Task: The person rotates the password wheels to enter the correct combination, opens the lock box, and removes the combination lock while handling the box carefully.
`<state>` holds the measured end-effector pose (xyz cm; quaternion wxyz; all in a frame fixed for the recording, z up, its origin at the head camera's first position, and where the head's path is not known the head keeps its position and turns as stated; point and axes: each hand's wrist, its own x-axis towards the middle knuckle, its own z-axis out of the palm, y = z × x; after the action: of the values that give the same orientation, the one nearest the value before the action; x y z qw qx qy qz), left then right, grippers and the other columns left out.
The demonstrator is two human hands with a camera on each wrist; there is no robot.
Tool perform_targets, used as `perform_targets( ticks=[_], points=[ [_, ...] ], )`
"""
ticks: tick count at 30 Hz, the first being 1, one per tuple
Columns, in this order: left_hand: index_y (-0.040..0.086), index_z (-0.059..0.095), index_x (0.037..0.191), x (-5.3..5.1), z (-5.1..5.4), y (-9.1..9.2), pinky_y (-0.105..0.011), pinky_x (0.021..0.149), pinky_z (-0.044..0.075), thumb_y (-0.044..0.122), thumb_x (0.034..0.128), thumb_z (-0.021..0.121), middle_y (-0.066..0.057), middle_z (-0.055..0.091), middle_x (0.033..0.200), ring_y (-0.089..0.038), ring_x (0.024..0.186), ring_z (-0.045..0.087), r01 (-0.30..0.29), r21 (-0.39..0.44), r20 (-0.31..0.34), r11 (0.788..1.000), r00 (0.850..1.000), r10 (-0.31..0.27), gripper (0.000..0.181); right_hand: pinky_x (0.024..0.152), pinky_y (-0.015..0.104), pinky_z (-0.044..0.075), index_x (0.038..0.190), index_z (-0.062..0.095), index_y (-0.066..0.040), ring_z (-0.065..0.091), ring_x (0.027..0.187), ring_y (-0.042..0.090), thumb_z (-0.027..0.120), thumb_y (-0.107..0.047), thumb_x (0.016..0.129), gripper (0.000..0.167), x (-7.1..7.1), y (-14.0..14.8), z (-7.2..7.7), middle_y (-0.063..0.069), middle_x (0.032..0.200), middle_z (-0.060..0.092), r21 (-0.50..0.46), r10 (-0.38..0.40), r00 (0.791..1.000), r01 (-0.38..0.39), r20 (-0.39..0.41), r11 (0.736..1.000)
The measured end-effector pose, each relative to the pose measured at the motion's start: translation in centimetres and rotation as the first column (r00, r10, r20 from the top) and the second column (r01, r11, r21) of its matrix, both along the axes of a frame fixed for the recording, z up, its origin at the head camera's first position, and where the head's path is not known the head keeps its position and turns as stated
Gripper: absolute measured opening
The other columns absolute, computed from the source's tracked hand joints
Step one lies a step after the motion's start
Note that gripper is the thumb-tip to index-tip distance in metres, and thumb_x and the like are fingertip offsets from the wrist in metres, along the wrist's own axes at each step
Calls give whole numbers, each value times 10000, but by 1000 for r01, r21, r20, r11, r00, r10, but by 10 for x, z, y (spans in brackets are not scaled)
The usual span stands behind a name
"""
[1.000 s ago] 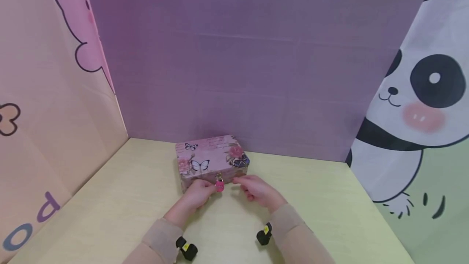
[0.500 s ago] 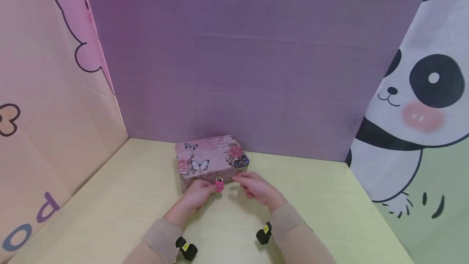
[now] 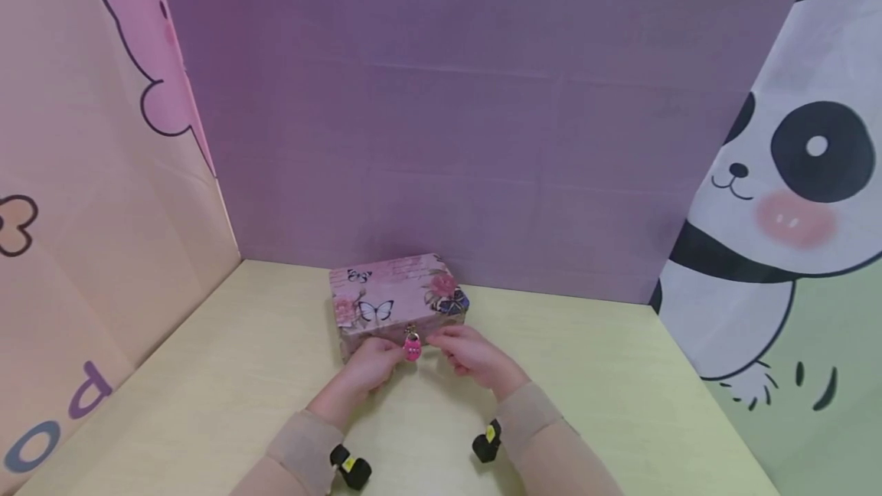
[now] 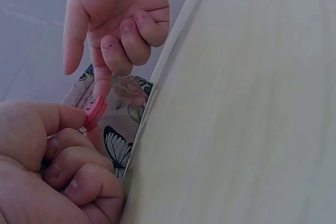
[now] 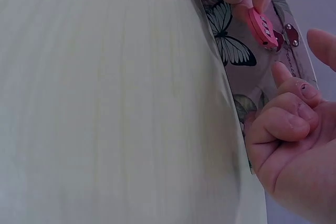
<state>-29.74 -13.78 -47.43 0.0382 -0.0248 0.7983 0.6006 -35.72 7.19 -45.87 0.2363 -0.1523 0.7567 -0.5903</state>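
A pink combination padlock hangs from the metal clasp on the front of a pink box printed with butterflies and flowers. My left hand pinches the padlock from its left side between thumb and finger, its other fingers curled. To the right, my right hand points its index finger at the padlock. That fingertip is very close to the padlock in the left wrist view; whether they touch I cannot tell. The right thumb stands apart and the remaining fingers are loosely bent, with nothing held. The box lid is down.
The pale wooden table extends around the box. A purple backdrop rises just behind it. Printed cloth walls stand on both sides, with a panda on the right. A black wrist device is at each sleeve.
My right hand has shifted left, bringing its index fingertip nearer the padlock. The left hand, padlock and box have stayed nearly still.
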Motion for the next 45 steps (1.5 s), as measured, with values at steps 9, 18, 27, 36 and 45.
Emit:
perform_targets(
  ticks=[9, 18, 27, 36, 45],
  points=[
    [-23, 711, 913, 0, 0, -3, -234, 404, 273, 181, 980, 616, 69, 383, 551, -71, 426, 309, 11, 6, 1, 1000, 1000, -11, 235, 463, 216, 280, 1186, 688, -27, 308, 509, 72, 659, -262, 993, 305, 3, -11, -5, -60, 652, 407, 10, 9, 1000, -9, 0, 1000],
    [-29, 701, 885, -1, -2, -3, -237, 396, 265, 188, 978, 620, 73, 376, 544, -71, 417, 304, 28, 19, -12, 999, 1000, -27, 250, 462, 220, 274, 1090, 721, -35, 311, 505, 70, 699, -251, 961, 252, 4, -19, -11, -44, 664, 445, -14, 3, 999, -2, 34, 1000],
    [-29, 697, 861, 0, 0, -2, -240, 394, 256, 212, 995, 620, 75, 361, 532, -74, 409, 299, 26, 17, -13, 1000, 1000, -26, 286, 467, 214, 273, 1095, 700, -4, 311, 512, 61, 678, -170, 971, 208, 8, -26, -11, -22, 737, 527, -61, 17, 999, -14, 45, 998],
    [-12, 665, 812, -1, 1, -1, -239, 408, 267, 173, 981, 621, 74, 369, 551, -74, 426, 307, 9, 21, -10, 1000, 1000, -8, 254, 481, 225, 271, 1075, 676, 56, 309, 493, 67, 651, -116, 970, 204, 10, -30, -11, -61, 612, 410, -40, 4, 1000, -3, 22, 999],
    [8, 625, 757, 0, 1, -1, -240, 398, 249, 201, 989, 628, 72, 355, 534, -77, 419, 299, 19, 16, -11, 1000, 1000, -19, 302, 475, 236, 273, 1051, 698, 41, 315, 487, 77, 645, -126, 977, 190, 11, -33, -11, -53, 603, 391, -8, -14, 1000, 14, 11, 1000]
  ],
)
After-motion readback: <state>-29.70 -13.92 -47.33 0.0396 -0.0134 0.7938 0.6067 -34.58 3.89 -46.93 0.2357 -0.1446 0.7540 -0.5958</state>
